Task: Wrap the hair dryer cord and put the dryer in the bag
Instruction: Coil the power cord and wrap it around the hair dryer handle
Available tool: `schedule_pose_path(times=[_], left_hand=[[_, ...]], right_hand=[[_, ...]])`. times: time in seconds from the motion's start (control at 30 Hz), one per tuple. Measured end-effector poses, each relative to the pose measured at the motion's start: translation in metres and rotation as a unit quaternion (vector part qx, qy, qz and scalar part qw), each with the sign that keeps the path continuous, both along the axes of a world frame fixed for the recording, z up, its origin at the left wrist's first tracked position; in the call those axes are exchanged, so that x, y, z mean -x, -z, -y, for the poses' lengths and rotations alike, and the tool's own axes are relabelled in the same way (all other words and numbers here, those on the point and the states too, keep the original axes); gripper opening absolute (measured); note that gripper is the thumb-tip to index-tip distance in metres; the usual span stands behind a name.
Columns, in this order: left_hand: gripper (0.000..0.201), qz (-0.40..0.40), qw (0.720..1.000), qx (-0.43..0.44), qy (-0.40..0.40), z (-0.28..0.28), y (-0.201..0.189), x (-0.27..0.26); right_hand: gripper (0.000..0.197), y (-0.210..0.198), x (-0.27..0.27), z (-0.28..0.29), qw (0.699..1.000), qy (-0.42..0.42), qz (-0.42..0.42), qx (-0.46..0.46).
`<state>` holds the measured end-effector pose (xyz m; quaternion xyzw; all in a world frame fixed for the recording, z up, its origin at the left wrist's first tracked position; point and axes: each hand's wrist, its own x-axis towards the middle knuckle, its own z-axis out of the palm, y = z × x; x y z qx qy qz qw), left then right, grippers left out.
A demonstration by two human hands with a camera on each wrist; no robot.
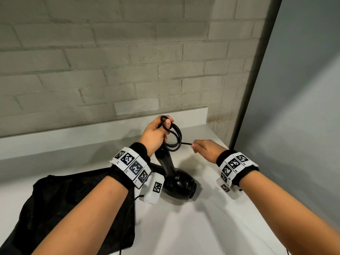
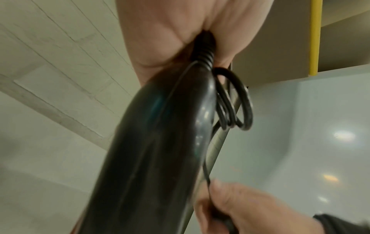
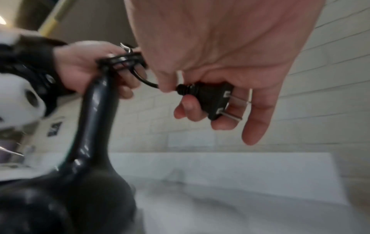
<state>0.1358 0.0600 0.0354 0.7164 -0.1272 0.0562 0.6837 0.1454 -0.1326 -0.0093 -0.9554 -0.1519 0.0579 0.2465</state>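
A glossy black hair dryer (image 1: pixel 176 179) stands head-down on the white counter (image 1: pixel 211 227), its handle (image 2: pixel 160 142) pointing up. My left hand (image 1: pixel 156 133) grips the top of the handle together with several black cord loops (image 1: pixel 174 138), which hang beside the handle (image 2: pixel 234 104). My right hand (image 1: pixel 204 148), just right of the loops, pinches the black two-prong plug (image 3: pixel 210 98) at the cord's end. A short stretch of cord runs taut between both hands. A black fabric bag (image 1: pixel 73 203) lies crumpled on the counter at the left, partly under my left forearm.
A pale brick wall (image 1: pixel 128 61) rises behind the counter with a low white ledge (image 1: pixel 92 129) along it. A grey panel (image 1: pixel 294 107) closes the right side. A thin black cable (image 1: pixel 127 218) hangs from the left wrist camera over the bag.
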Motion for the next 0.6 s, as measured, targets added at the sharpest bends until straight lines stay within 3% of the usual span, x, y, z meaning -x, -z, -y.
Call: schedule_pose_path(times=[0.17, 0.43, 0.6], left_hand=[[0.03, -0.012, 0.998, -0.063, 0.005, -0.002, -0.001, -0.004], [0.025, -0.042, 0.999, -0.006, 0.024, 0.001, -0.009, 0.005], [0.016, -0.012, 0.999, -0.048, 0.014, -0.002, -0.005, 0.005]], right_hand=[[0.034, 0.025, -0.003, 0.032, 0.99, 0.11, -0.057, 0.064], [0.044, 0.025, 0.0, -0.001, 0.983, 0.118, -0.123, 0.07], [0.036, 0.02, -0.001, -0.013, 0.989, 0.105, -0.103, 0.028]])
